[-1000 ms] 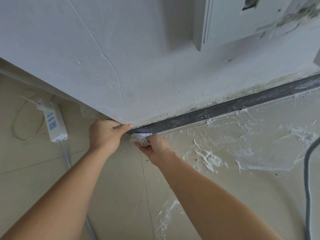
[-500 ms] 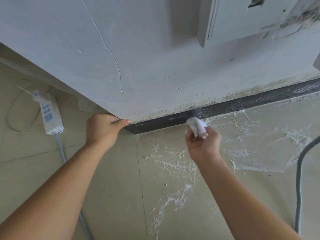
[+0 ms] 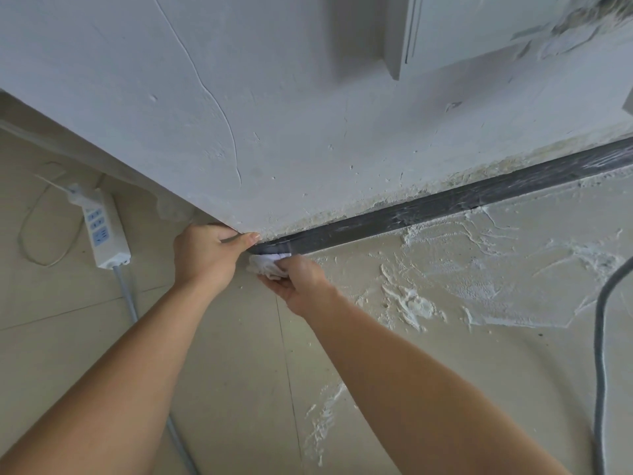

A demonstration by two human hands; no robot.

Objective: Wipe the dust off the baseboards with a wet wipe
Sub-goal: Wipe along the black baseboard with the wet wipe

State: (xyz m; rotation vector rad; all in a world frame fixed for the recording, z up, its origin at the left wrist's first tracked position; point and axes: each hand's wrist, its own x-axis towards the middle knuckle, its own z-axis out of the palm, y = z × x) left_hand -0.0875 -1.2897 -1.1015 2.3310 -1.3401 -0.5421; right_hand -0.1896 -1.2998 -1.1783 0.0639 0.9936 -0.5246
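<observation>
A dark baseboard (image 3: 428, 209) runs along the foot of the white wall from its corner up to the right edge, streaked with pale dust. My right hand (image 3: 298, 281) grips a crumpled white wet wipe (image 3: 265, 264) and presses it against the baseboard's left end, right at the wall corner. My left hand (image 3: 205, 255) grips the wall corner (image 3: 239, 231) just above the wipe, thumb on the front face and fingers curled round the edge.
A white power strip (image 3: 104, 231) with a grey cord (image 3: 126, 296) lies on the tiled floor to the left. White plaster smears (image 3: 462, 275) cover the floor right of my hand. A dark cable (image 3: 599, 354) runs along the right edge. A white cabinet (image 3: 445, 29) hangs above.
My right hand has slid the wipe back left along the baseboard, from about a hand's width out to the corner. My left hand stays on the wall corner.
</observation>
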